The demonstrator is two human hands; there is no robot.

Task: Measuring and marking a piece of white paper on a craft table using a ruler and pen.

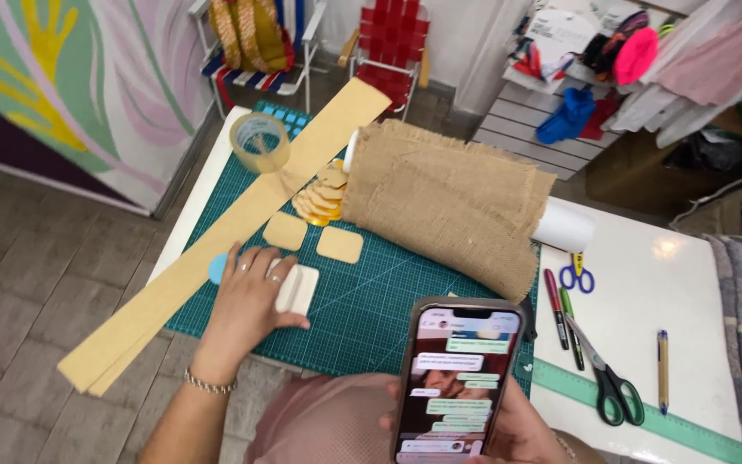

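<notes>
1. The left hand [246, 296] rests palm down on the green cutting mat [371, 301], its fingers [278, 268] curled around a small white block [296, 290] and gripping it from above.
2. The white block sits on the cutting mat, near the mat's front edge and just in front of two tan rounded squares [339, 244] that lie flat side by side.
3. A light blue disc [215, 268] peeks out from under the left hand, at the mat's left edge.
4. The right hand [517, 434] holds a phone [459, 382] upright in front of the mat's front edge, fingers closed around its case; the screen faces the camera.
5. Two long tan strips [216, 236] lie on a diagonal across the mat's left side, with a roll of clear tape [259, 142] standing on the mat's far left corner beside them.
6. A roll of burlap [448, 202] on a white tube lies across the mat's far right part, with a stack of tan rounded pieces [324, 198] just left of it.
7. Right of the mat, on the white bench [680, 283], lie green-handled scissors [607, 374], small blue scissors [577, 275], two markers [562, 314], a pen [663, 365] and a green ruler [637, 412].
</notes>
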